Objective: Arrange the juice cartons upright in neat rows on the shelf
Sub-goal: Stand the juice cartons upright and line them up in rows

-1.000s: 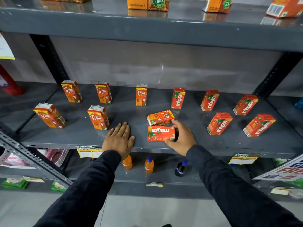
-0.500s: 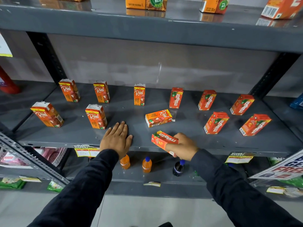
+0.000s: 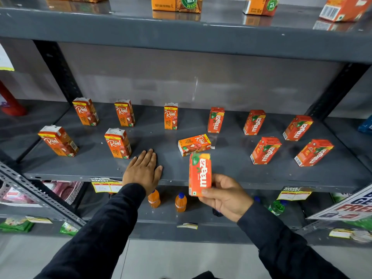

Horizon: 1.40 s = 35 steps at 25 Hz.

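Observation:
My right hand (image 3: pixel 226 197) grips an orange Maaza carton (image 3: pixel 199 174) by its lower end, held upright in front of the grey shelf (image 3: pixel 231 174) edge. Just behind it a Real carton (image 3: pixel 194 144) lies on its side on the shelf. My left hand (image 3: pixel 143 171) rests flat, fingers together, on the shelf's front edge and holds nothing. Several Real cartons stand upright at the left, among them one (image 3: pixel 118 143) close to my left hand. Several Maaza cartons stand upright at the right, the nearest (image 3: pixel 265 150) in the front row.
Larger cartons (image 3: pixel 177 4) stand on the shelf above. Below, small orange bottles (image 3: pixel 180 202) and a green bottle (image 3: pixel 277 207) sit on the lower shelf. Price tags (image 3: pixel 106 185) hang off the shelf edge. A slotted metal upright (image 3: pixel 40 195) slants at the lower left.
My right hand has lifted the Maaza carton off the shelf, drawn it toward me and turned it from lying flat to upright. My left hand has stayed put.

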Motion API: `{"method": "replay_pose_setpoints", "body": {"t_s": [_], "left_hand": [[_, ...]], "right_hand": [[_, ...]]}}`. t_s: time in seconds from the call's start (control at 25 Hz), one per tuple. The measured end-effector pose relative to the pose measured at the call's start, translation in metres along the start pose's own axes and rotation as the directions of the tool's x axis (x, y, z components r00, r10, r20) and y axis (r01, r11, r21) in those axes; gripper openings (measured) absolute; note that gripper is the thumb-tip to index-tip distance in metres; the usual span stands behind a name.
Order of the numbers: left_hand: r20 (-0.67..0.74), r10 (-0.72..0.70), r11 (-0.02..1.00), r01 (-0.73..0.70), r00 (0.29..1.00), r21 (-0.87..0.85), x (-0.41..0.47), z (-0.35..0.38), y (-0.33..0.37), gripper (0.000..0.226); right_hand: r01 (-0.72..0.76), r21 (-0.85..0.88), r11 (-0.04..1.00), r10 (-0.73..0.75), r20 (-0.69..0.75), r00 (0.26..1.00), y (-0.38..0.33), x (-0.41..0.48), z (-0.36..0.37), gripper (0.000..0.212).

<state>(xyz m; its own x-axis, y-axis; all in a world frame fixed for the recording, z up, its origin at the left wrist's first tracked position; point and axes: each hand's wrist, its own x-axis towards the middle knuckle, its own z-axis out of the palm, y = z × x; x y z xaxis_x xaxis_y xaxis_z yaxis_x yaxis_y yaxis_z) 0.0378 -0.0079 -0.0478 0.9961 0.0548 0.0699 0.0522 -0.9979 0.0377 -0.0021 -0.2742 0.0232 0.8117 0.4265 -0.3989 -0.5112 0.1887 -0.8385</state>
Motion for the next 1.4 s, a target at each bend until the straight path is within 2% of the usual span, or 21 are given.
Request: {"method": "replay_pose_setpoints", "body": {"t_s": [0.16, 0.4, 0.48, 0.56, 0.64, 0.72, 0.8, 1.0, 1.4], "left_hand": [[0.001, -0.003, 1.000, 0.003, 1.000, 0.008, 0.000, -0.001, 0.001, 0.067], [-0.006, -0.001, 1.000, 0.001, 1.000, -0.001, -0.002, -0.004, 0.003, 0.065], [-0.009, 0.001, 1.000, -0.001, 1.000, -0.004, -0.002, -0.004, 0.003, 0.064], [-0.002, 0.000, 1.000, 0.000, 1.000, -0.006, -0.001, -0.004, 0.003, 0.064], [0.002, -0.002, 1.000, 0.002, 1.000, -0.004, -0.001, -0.004, 0.003, 0.064], [0.010, -0.005, 1.000, 0.005, 1.000, 0.000, -0.001, -0.004, 0.003, 0.064], [0.015, -0.008, 1.000, 0.008, 1.000, 0.007, -0.001, -0.003, 0.002, 0.064], [0.007, -0.014, 1.000, 0.014, 1.000, 0.012, 0.000, -0.003, 0.002, 0.063], [0.016, -0.001, 1.000, 0.001, 1.000, 0.010, 0.000, -0.002, 0.002, 0.064]], "right_hand": [[0.194, -0.087, 0.977, -0.196, -0.011, 0.981, -0.023, -0.006, 0.008, 0.039], [0.275, -0.072, 0.959, -0.279, -0.069, 0.958, -0.032, 0.005, -0.003, 0.038], [0.308, -0.233, 0.922, -0.349, -0.161, 0.923, -0.039, 0.022, -0.016, 0.036], [0.290, -0.456, 0.841, -0.422, -0.219, 0.879, -0.047, 0.042, -0.034, 0.037], [0.238, -0.606, 0.759, -0.456, -0.234, 0.859, -0.049, 0.060, -0.052, 0.039], [0.160, -0.716, 0.679, -0.445, -0.229, 0.866, -0.044, 0.075, -0.065, 0.047], [0.096, -0.788, 0.609, -0.425, -0.221, 0.878, -0.036, 0.085, -0.073, 0.045], [0.026, -0.865, 0.502, -0.436, -0.227, 0.871, -0.029, 0.094, -0.077, 0.037], [0.006, -0.887, 0.461, -0.446, -0.226, 0.866, -0.024, 0.094, -0.077, 0.036]]}}
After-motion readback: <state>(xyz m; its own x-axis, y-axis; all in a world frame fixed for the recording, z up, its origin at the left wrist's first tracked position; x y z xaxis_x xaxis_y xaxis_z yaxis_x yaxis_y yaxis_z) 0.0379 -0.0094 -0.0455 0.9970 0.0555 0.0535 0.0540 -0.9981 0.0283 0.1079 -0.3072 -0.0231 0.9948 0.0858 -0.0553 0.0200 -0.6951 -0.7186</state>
